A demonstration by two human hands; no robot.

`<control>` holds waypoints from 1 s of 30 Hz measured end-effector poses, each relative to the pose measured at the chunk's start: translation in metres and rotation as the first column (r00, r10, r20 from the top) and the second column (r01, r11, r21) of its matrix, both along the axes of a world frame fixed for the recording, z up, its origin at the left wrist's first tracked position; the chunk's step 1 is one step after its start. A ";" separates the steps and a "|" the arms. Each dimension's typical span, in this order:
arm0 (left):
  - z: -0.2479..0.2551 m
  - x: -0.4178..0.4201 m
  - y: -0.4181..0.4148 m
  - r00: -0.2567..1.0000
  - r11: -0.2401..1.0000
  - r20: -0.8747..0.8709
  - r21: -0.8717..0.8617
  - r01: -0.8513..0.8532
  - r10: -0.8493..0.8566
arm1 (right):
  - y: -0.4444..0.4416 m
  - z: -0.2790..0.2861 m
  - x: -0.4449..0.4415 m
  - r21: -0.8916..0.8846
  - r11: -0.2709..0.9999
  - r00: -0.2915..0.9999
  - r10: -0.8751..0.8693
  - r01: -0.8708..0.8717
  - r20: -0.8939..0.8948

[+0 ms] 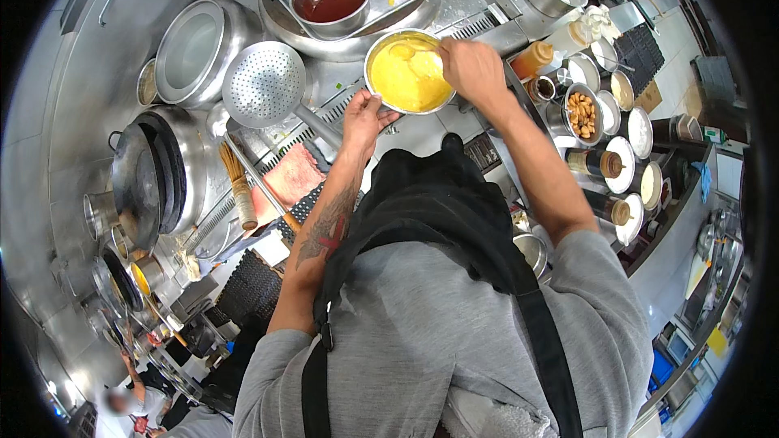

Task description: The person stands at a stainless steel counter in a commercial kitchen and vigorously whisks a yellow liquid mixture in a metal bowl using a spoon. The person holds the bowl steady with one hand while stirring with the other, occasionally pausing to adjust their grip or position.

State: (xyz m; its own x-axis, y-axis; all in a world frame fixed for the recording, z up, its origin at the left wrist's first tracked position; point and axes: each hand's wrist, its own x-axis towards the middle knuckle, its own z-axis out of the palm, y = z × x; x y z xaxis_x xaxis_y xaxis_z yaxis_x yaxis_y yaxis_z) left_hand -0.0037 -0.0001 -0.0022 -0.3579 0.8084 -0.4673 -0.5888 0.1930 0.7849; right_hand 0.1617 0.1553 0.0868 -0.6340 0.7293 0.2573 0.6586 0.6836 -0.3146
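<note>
A round steel bowl (410, 72) of thick yellow liquid, which looks like beaten egg, is in front of me. The fingers of my left hand (365, 115) grip its lower left rim. At the right rim my right hand (471, 70) is closed around a utensil that dips into the yellow liquid; its kind is mostly hidden by the hand. Left of the bowl lies a large perforated steel strainer (264, 84). Just behind the bowl stands a steel pot of dark red liquid (330, 0).
Steel pots and black woks (137, 185) stand at left, near a bamboo brush (237, 185), a ladle and a pink cloth (289, 179). At right are squeeze bottles (532, 59), a container of brown pieces (581, 114) and several tubs. Another person (146, 398) is far lower left.
</note>
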 end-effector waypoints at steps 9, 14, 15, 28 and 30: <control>-0.004 -0.001 -0.004 1.000 1.000 -0.009 -0.020 -0.001 0.001 | -0.037 -0.051 0.043 -0.648 0.745 0.958 -0.276 0.159 -0.083; -0.006 -0.003 -0.003 1.000 1.000 0.008 -0.005 0.007 -0.007 | -0.040 -0.076 0.064 -0.719 0.688 0.909 -0.357 0.099 -0.217; -0.010 -0.004 -0.005 1.000 1.000 0.008 -0.009 0.007 -0.006 | -0.043 -0.063 0.062 -0.694 0.711 0.904 -0.365 0.115 -0.224; -0.010 -0.001 -0.001 0.997 0.998 0.052 0.027 -0.052 0.051 | -0.043 0.041 0.057 -0.445 0.864 0.875 -0.389 0.237 -0.290; -0.011 -0.001 -0.002 0.997 0.998 0.059 0.037 -0.059 0.057 | -0.046 0.053 0.055 -0.446 0.858 0.870 -0.405 0.255 -0.282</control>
